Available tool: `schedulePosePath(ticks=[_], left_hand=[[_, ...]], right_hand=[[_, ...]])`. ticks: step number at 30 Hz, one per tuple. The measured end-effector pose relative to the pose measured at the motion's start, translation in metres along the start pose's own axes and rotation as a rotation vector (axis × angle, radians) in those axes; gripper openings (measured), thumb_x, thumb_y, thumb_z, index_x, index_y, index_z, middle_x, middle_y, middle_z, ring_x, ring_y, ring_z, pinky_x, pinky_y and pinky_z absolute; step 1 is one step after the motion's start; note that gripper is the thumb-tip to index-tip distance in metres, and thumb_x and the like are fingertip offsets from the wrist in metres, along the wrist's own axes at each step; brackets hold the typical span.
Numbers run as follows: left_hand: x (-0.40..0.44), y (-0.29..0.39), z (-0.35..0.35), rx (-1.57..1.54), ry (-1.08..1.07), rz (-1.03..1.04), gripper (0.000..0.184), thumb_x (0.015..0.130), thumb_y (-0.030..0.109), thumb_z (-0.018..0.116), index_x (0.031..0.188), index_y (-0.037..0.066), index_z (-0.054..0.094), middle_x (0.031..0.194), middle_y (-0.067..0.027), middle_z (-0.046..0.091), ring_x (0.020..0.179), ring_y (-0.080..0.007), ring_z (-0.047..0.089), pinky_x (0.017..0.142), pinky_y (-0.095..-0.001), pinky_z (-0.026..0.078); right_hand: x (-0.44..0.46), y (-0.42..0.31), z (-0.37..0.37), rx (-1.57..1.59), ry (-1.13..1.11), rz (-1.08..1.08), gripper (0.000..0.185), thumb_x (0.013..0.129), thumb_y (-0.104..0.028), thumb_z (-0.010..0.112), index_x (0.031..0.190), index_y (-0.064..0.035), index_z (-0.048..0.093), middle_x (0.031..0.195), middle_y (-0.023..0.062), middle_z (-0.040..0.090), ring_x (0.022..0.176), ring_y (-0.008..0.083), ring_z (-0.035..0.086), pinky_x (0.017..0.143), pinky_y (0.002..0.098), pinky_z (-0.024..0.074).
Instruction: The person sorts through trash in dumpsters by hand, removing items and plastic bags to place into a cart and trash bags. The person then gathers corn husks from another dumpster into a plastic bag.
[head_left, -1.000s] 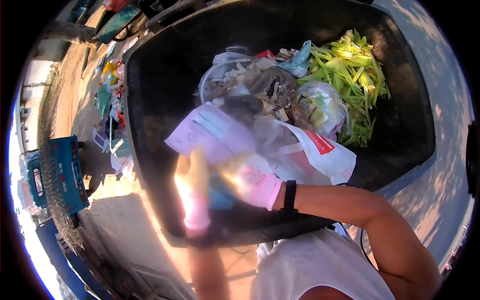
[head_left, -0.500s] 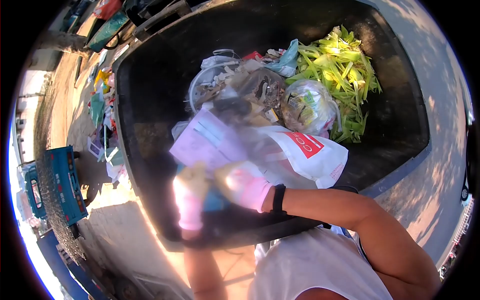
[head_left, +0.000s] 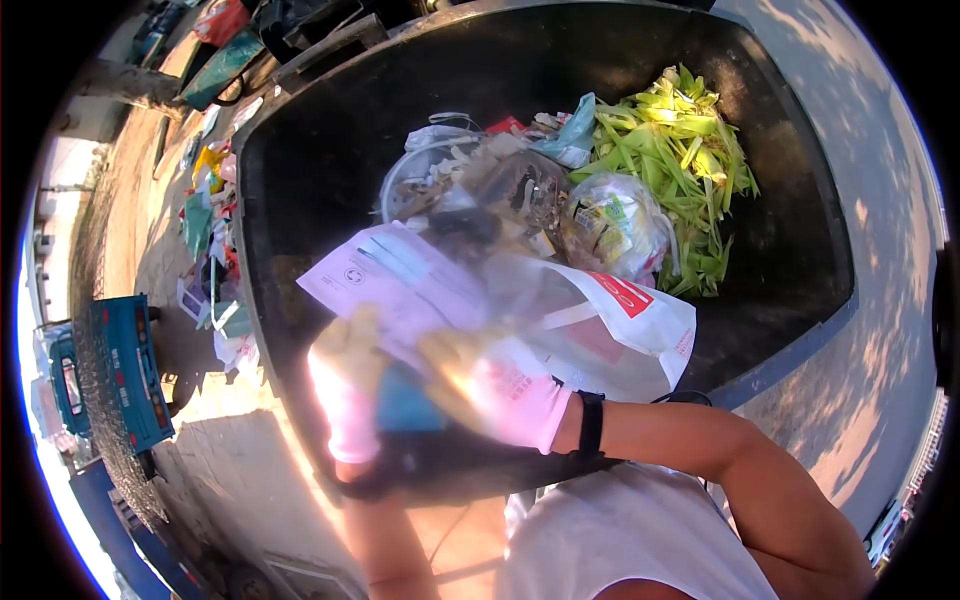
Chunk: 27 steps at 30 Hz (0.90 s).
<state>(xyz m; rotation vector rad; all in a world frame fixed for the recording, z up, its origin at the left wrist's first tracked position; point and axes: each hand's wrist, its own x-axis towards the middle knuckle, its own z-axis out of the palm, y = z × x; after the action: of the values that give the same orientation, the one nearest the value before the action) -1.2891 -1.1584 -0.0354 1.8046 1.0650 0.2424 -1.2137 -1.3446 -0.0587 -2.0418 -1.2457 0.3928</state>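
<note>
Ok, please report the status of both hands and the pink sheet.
Left hand and right hand gloved, at lower edge of pink sheet; grip blurred. White bag with red print close by right hand.

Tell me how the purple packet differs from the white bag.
The purple packet looks flat and straight-edged; the white bag is loose and creased. The packet is held up at the left hand, while the bag spreads out beyond the right hand. The bag has a red panel; the packet has a pale bluish strip. Both bear printing.
</note>
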Motion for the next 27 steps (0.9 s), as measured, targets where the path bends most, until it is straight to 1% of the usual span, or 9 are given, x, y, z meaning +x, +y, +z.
schedulePosePath(ticks=[1, 4, 9, 14, 16, 19, 20, 25, 27], left_hand=[[-0.008, 0.020, 0.000, -0.095, 0.023, -0.072, 0.027, 0.103, 0.018, 0.064, 0.093, -0.005, 0.073, 0.075, -0.0076, 0.070, 0.064, -0.0108, 0.061, 0.060, -0.0292, 0.050], [-0.010, 0.031, -0.012, -0.066, 0.033, -0.019, 0.029, 0.104, 0.018, 0.063, 0.095, -0.008, 0.072, 0.075, -0.0066, 0.069, 0.065, -0.0113, 0.061, 0.060, -0.0295, 0.049], [-0.020, 0.042, -0.029, 0.003, 0.049, -0.048, 0.033, 0.104, 0.021, 0.062, 0.096, -0.009, 0.072, 0.077, -0.0076, 0.069, 0.068, -0.0118, 0.059, 0.063, -0.0309, 0.048], [-0.023, 0.021, -0.051, -0.035, 0.122, 0.052, 0.039, 0.103, 0.026, 0.068, 0.095, -0.012, 0.071, 0.077, -0.0139, 0.073, 0.059, -0.0163, 0.068, 0.050, -0.0264, 0.051], [-0.035, 0.042, -0.061, -0.033, 0.128, -0.007, 0.039, 0.103, 0.026, 0.068, 0.094, -0.011, 0.071, 0.077, -0.0121, 0.071, 0.060, -0.0149, 0.067, 0.049, -0.0254, 0.050], [-0.045, 0.035, -0.074, -0.098, 0.198, 0.073, 0.040, 0.104, 0.028, 0.069, 0.089, -0.009, 0.070, 0.076, -0.0098, 0.069, 0.061, -0.0130, 0.066, 0.050, -0.0254, 0.050], [-0.047, 0.034, -0.081, -0.042, 0.218, 0.056, 0.040, 0.104, 0.028, 0.069, 0.088, -0.009, 0.070, 0.076, -0.0097, 0.069, 0.061, -0.0128, 0.066, 0.050, -0.0252, 0.050], [-0.047, 0.005, -0.117, 0.060, 0.276, 0.093, 0.041, 0.103, 0.029, 0.070, 0.085, -0.007, 0.070, 0.076, -0.0088, 0.070, 0.059, -0.0120, 0.065, 0.051, -0.0254, 0.051], [-0.043, -0.004, -0.124, 0.017, 0.266, 0.159, 0.041, 0.102, 0.030, 0.071, 0.085, -0.007, 0.071, 0.076, -0.0084, 0.071, 0.060, -0.0120, 0.066, 0.053, -0.0257, 0.051]], right_hand=[[-0.008, 0.001, -0.006, -0.001, 0.021, -0.022, 0.037, 0.094, -0.032, 0.070, 0.119, -0.0067, 0.062, 0.111, 0.0117, 0.068, 0.095, 0.0325, 0.070, 0.083, 0.0468, 0.0531], [-0.034, 0.014, -0.021, -0.053, 0.021, -0.034, 0.047, 0.092, -0.035, 0.073, 0.127, -0.0051, 0.063, 0.124, 0.0141, 0.065, 0.103, 0.0328, 0.067, 0.090, 0.0466, 0.0513], [-0.057, 0.051, -0.060, -0.299, 0.048, 0.057, 0.056, 0.090, -0.034, 0.074, 0.136, -0.0048, 0.061, 0.138, 0.0183, 0.061, 0.122, 0.0372, 0.060, 0.104, 0.0518, 0.0467], [-0.082, 0.131, -0.064, -0.730, -0.035, 0.251, 0.080, 0.086, -0.036, 0.076, 0.155, -0.0076, 0.046, 0.151, 0.0171, 0.053, 0.131, 0.0385, 0.057, 0.109, 0.0539, 0.0447], [-0.081, 0.141, -0.077, -0.643, -0.301, 0.517, 0.062, 0.091, -0.032, 0.072, 0.147, -0.0086, 0.056, 0.140, 0.0189, 0.064, 0.120, 0.0388, 0.066, 0.100, 0.0501, 0.0516], [-0.074, 0.168, -0.089, -0.625, -0.447, 0.697, 0.039, 0.096, -0.026, 0.066, 0.132, -0.0095, 0.067, 0.116, 0.0195, 0.075, 0.102, 0.0389, 0.073, 0.087, 0.0480, 0.0572], [-0.095, 0.207, -0.076, -0.762, -0.380, 0.619, 0.024, 0.100, -0.022, 0.061, 0.118, -0.0119, 0.073, 0.096, 0.0178, 0.077, 0.090, 0.0386, 0.075, 0.079, 0.0481, 0.0589], [-0.077, 0.186, -0.147, -0.485, -0.096, 0.783, 0.024, 0.099, -0.024, 0.058, 0.110, -0.0149, 0.077, 0.101, 0.0185, 0.076, 0.097, 0.0412, 0.072, 0.085, 0.0482, 0.0577], [-0.075, 0.179, -0.169, -0.418, 0.022, 0.818, 0.029, 0.095, -0.034, 0.068, 0.113, -0.0139, 0.078, 0.102, 0.0194, 0.076, 0.096, 0.0415, 0.072, 0.083, 0.0453, 0.0577]])
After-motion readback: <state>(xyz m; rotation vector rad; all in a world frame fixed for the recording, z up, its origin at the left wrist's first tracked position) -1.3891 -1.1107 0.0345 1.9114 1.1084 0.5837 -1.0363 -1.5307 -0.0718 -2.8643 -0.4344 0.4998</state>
